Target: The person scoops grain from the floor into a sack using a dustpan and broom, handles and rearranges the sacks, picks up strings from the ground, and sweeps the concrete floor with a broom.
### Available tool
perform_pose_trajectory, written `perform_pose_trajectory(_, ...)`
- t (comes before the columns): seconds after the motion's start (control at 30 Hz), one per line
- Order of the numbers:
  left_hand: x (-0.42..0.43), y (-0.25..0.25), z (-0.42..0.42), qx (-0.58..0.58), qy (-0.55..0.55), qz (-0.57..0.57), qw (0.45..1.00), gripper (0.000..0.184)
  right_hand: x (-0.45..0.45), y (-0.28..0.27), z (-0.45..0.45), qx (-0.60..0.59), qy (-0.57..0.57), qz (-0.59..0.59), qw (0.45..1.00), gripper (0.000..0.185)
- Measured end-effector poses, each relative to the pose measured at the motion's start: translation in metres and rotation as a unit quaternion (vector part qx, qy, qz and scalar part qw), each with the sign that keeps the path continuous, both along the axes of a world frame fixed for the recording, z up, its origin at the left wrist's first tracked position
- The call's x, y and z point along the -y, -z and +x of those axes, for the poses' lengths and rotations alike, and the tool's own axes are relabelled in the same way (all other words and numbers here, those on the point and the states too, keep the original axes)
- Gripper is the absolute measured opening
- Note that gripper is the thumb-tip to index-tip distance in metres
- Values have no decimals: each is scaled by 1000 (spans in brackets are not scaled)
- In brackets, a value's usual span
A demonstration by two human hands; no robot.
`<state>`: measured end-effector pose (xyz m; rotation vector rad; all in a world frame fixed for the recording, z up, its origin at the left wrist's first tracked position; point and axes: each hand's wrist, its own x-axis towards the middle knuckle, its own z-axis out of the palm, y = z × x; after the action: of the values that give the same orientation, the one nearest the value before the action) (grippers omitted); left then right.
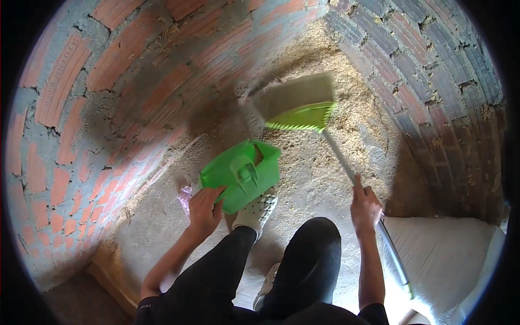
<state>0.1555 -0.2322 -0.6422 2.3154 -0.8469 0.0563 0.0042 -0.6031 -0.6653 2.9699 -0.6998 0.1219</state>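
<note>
My left hand [206, 210] grips the near edge of a green dustpan [219, 165], which is tilted just above my shoe. Its loop handle faces up towards me. My right hand [366, 209] is wrapped round the grey stick of a broom [302, 117]. The broom's yellow-green head and blurred bristles are up off to the right of the dustpan's far end, apart from it. Beyond and below them lie loose straw-coloured bits [349, 89], heaped in the corner and scattered over the floor.
Brick walls [65, 179] rise at left and right and meet in the far corner. A large pale sack [441, 254] lies at the right beside the broom stick. A crumpled purple scrap [185, 198] is on the concrete floor near my left hand. My light perforated shoe [254, 216] stands beneath the dustpan.
</note>
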Motion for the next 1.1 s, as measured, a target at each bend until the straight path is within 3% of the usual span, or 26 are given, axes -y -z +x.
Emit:
perform_pose_trajectory(0.07, 4, -2, 2, -5, 22, 6, 1000, 32, 2, 8, 16, -33, -13, 6, 999, 36)
perform_pose_trajectory(0.2, 9, 2, 8, 2, 72, 4, 997, 35, 15, 33, 36, 16, -44, -4, 999, 33)
perform_pose_trajectory(0.3, 12, 9, 9, 10, 89, 1, 996, 35, 11, 18, 21, -67, 100, 1, 993, 35)
perform_pose_trajectory(0.33, 13, 10, 11, 19, 95, -1, 995, 36, 12, 9, 15, -67, 99, -1, 993, 35)
perform_pose_trajectory(0.47, 24, 7, 17, 45, 107, -15, 993, 36, 33, -12, -22, 47, 114, 34, 992, 31)
perform_pose_trajectory(0.53, 31, 10, 21, 90, 141, -21, 986, 37, 43, -15, -35, 109, 157, 310, 931, 30)
perform_pose_trajectory(0.57, 35, 11, 23, 88, 146, -25, 985, 37, 42, -23, -30, 133, 203, 454, 857, 29)
perform_pose_trajectory(0.6, 40, 12, 25, 108, 160, -20, 981, 37, 43, -27, -22, 135, 208, 450, 858, 29)
perform_pose_trajectory(0.67, 51, 15, 29, 126, 177, -18, 976, 36, 49, -32, -8, 150, 233, 554, 785, 29)
perform_pose_trajectory(0.83, 90, 24, 44, 138, 247, -34, 959, 35, 48, -18, 8, 240, 214, 502, 803, 30)
perform_pose_trajectory(1.1, 158, 36, 25, 128, 377, -70, 915, 36, 7, 15, -121, 259, 365, 427, 786, 34)
